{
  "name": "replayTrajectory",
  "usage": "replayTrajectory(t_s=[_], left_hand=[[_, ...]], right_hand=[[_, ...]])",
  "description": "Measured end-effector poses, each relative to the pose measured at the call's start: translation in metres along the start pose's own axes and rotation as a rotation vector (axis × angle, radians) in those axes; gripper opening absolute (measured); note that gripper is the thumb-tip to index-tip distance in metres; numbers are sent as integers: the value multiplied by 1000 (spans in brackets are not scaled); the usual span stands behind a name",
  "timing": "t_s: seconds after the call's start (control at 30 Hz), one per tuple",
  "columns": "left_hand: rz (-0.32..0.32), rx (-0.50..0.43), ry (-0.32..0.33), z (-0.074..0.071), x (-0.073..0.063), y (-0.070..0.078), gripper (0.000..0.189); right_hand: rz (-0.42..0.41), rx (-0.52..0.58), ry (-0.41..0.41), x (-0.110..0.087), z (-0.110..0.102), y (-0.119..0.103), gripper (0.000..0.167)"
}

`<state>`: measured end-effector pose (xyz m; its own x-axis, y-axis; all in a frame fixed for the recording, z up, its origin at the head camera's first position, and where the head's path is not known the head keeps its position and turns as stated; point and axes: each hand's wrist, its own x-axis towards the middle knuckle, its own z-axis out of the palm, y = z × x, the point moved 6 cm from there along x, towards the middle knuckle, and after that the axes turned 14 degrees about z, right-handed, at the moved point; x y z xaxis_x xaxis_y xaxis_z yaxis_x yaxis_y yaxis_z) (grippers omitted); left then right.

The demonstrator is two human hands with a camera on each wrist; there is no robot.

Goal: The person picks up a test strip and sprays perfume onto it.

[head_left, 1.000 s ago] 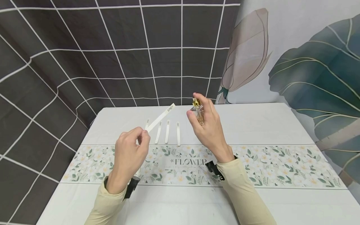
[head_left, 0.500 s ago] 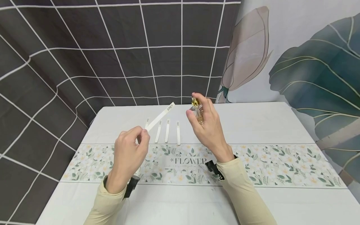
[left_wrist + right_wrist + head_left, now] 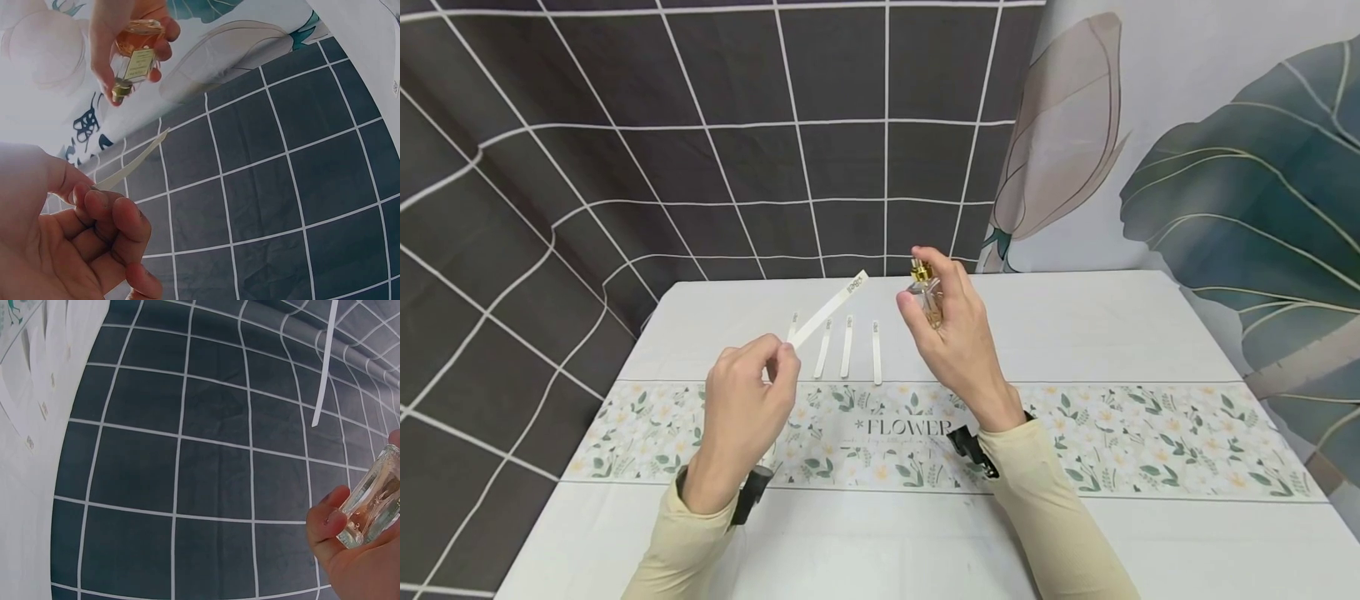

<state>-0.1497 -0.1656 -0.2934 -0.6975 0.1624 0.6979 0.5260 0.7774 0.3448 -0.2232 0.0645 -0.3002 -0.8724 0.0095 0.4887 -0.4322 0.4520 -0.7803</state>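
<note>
My left hand [image 3: 747,417] pinches one end of a white perfume test strip [image 3: 829,310] between thumb and fingers. The strip slants up to the right, with small dark print near its far end. Across from it, my right hand [image 3: 958,354] grips a clear glass perfume bottle [image 3: 931,304], the index finger on its gold spray top [image 3: 921,270]. A small gap separates the strip's tip from the bottle. In the left wrist view, amber liquid and a pale label show on the bottle [image 3: 139,53]. The right wrist view shows the strip [image 3: 326,369] apart from the bottle [image 3: 375,500].
Several more test strips [image 3: 847,348] lie side by side on the white table [image 3: 1075,333] beyond my hands. A floral printed band [image 3: 1150,442] crosses the table. Dark checked cloth [image 3: 842,167] hangs behind, and a leaf-patterned curtain [image 3: 1247,200] hangs at the right.
Both hands hold practically the same pose, with strip and bottle still in them. Only the head view has shifted very slightly.
</note>
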Motion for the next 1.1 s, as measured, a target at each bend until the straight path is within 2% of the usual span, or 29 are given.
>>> replayTrajectory(t_s=[1.1], left_hand=[[18,1,4,0,0,3,32]], right_hand=[[3,-11,4,1,1,1,46]])
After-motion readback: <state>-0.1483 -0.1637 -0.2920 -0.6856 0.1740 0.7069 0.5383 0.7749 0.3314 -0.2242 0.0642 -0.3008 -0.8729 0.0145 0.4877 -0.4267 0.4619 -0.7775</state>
